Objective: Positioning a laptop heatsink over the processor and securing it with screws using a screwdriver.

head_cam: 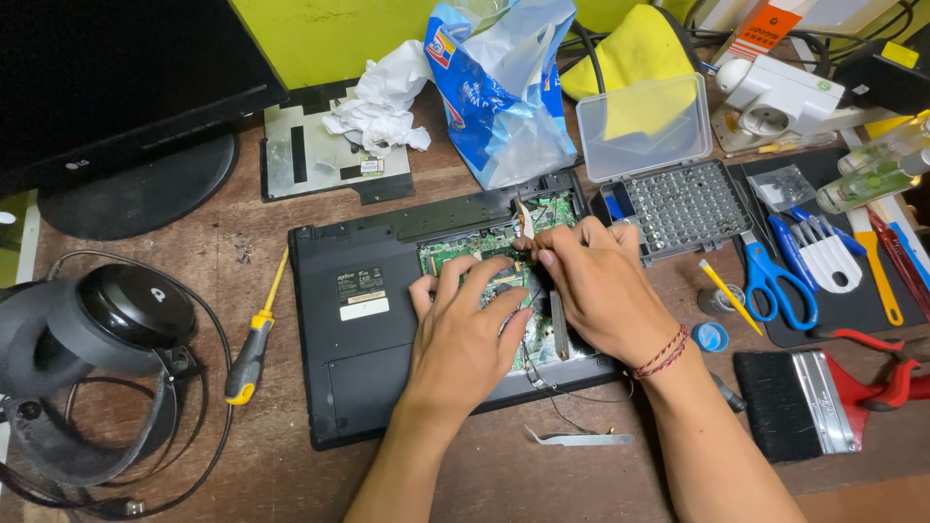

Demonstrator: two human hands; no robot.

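An opened black laptop lies upside down in the middle of the brown wooden desk, its cover panel off so the green circuit board shows in the upper right part of the case. Both hands work over that board. The left hand lies flat on it, fingers spread and slightly curled, fingertips pressing on the board near its left edge; it grips nothing that I can see. The right hand is bent over the board's upper part with thumb and forefinger pinched together, seemingly on a small part or cable end, though the thing itself is too small to make out. A red string bracelet circles the right wrist.

A yellow-handled screwdriver lies just left of the laptop, with black headphones beyond it toward the desk's left edge. Metal tweezers lie just below the laptop's front edge. To the right sit an open bit case, blue scissors and a black brush. A blue plastic bag and crumpled white tissue lie near the back edge.
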